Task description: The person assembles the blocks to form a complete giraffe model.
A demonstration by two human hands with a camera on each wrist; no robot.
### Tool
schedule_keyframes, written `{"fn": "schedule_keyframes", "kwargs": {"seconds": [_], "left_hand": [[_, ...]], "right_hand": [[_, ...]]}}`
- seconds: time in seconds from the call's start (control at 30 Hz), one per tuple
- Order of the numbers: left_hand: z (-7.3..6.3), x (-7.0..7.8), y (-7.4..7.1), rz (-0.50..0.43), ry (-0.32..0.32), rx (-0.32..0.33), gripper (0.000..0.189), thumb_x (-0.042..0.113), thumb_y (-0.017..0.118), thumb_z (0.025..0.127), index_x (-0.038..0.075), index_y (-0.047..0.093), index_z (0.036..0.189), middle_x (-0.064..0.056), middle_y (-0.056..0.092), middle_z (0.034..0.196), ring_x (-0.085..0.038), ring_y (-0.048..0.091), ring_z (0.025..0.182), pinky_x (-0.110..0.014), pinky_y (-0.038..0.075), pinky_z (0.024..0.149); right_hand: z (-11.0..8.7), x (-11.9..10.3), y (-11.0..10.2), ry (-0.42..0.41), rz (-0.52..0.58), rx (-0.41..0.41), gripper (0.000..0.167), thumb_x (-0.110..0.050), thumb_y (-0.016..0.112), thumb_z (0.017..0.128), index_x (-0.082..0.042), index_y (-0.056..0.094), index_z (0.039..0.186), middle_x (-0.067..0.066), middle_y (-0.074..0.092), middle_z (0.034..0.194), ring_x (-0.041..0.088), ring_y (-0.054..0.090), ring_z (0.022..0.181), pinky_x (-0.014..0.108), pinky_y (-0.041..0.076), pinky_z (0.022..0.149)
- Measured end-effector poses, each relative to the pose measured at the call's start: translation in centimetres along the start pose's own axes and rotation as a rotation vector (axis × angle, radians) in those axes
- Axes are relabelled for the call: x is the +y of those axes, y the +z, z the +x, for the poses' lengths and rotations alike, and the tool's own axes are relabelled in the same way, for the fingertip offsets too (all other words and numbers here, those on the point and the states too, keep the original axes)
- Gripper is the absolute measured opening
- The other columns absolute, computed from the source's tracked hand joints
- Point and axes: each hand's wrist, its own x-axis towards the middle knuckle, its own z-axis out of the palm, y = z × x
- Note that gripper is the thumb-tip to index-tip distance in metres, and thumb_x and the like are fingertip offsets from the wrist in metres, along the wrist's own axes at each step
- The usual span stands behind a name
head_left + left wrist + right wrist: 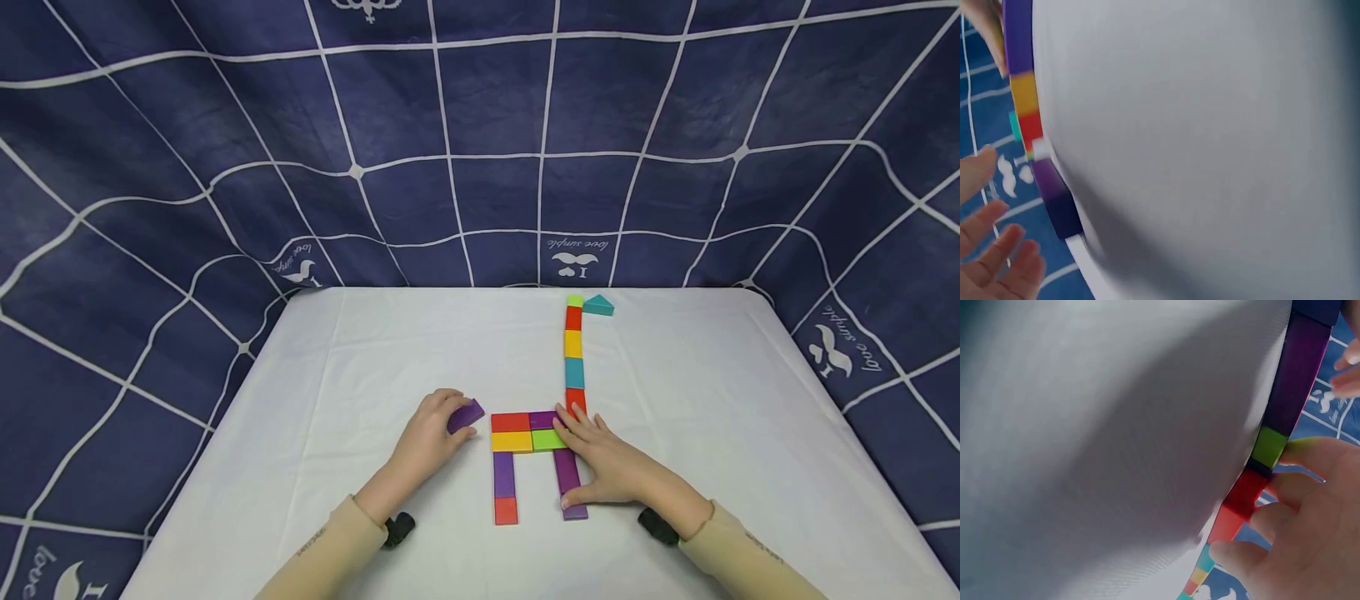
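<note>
My left hand hovers around a single purple block, its thumb and fingers parted. In the left wrist view, the fingers look clear of that purple block, which lies on the cloth. My right hand spreads over the right part of a flat block figure. Its fingertips touch near the dark purple block, the green block and the lowest red block of a column. The thumb lies at a long purple block. In the right wrist view the fingers line the blocks' edge.
Left in the figure are a red block, a yellow block, a violet block and a lower red block. The column runs up to a teal triangle. White cloth covers the table; a blue curtain stands behind.
</note>
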Motion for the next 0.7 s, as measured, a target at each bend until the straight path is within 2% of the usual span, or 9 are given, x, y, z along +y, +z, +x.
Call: {"fn": "schedule_keyframes", "kwargs": {"seconds": [0.07, 0.2, 0.33, 0.47, 0.6, 0.7], "left_hand": [[0.2, -0.6, -0.1, 0.017, -0.058, 0.009, 0.043, 0.025, 0.082, 0.081, 0.006, 0.068, 0.117, -0.009, 0.063, 0.119, -0.026, 0.059, 0.109, -0.040, 0.053, 0.095], [0.3, -1.6, 0.0, 0.020, -0.125, -0.048, 0.048, 0.028, 0.083, 0.079, 0.004, 0.067, 0.118, -0.010, 0.066, 0.110, -0.025, 0.061, 0.101, -0.041, 0.053, 0.092], [0.4, -1.9, 0.1, 0.027, -0.123, -0.076, 0.047, 0.027, 0.083, 0.080, 0.003, 0.066, 0.117, -0.008, 0.068, 0.103, -0.021, 0.060, 0.092, -0.040, 0.054, 0.087], [0.7, -2.0, 0.2, 0.041, -0.115, -0.060, 0.039, 0.023, 0.082, 0.080, 0.003, 0.069, 0.111, -0.007, 0.067, 0.097, -0.017, 0.059, 0.085, -0.036, 0.054, 0.080], [0.5, -2.1, 0.2, 0.041, -0.113, -0.034, 0.033, 0.021, 0.083, 0.080, 0.005, 0.071, 0.106, -0.006, 0.067, 0.094, -0.015, 0.060, 0.082, -0.034, 0.054, 0.076], [0.2, -2.1, 0.0, 0.018, -0.108, -0.048, 0.031, 0.020, 0.083, 0.080, 0.007, 0.071, 0.106, -0.005, 0.067, 0.096, -0.015, 0.059, 0.083, -0.034, 0.054, 0.077]], "right_hand": [[0.0, 0.0, 0.0, 0.006, 0.001, -0.001, 0.113, -0.062, 0.078, 0.071, -0.002, 0.030, 0.153, 0.016, 0.015, 0.165, 0.044, 0.009, 0.151, 0.066, 0.013, 0.117], [0.1, 0.0, 0.0, 0.016, 0.008, -0.009, 0.114, -0.064, 0.077, 0.070, -0.003, 0.030, 0.153, 0.015, 0.014, 0.165, 0.043, 0.008, 0.151, 0.067, 0.013, 0.117], [0.1, 0.0, 0.0, 0.026, 0.015, -0.011, 0.114, -0.065, 0.077, 0.070, -0.003, 0.030, 0.153, 0.015, 0.014, 0.165, 0.043, 0.008, 0.152, 0.067, 0.012, 0.118], [0.1, 0.0, 0.0, 0.034, 0.018, -0.011, 0.114, -0.065, 0.077, 0.070, -0.003, 0.030, 0.153, 0.015, 0.014, 0.165, 0.043, 0.008, 0.152, 0.067, 0.012, 0.117], [0.1, 0.1, 0.0, 0.031, 0.019, -0.013, 0.114, -0.065, 0.077, 0.069, -0.003, 0.030, 0.153, 0.015, 0.015, 0.165, 0.043, 0.008, 0.151, 0.067, 0.011, 0.118], [0.0, 0.1, -0.1, 0.021, 0.016, -0.007, 0.114, -0.064, 0.078, 0.070, -0.003, 0.030, 0.153, 0.015, 0.014, 0.165, 0.043, 0.008, 0.151, 0.067, 0.011, 0.118]]}}
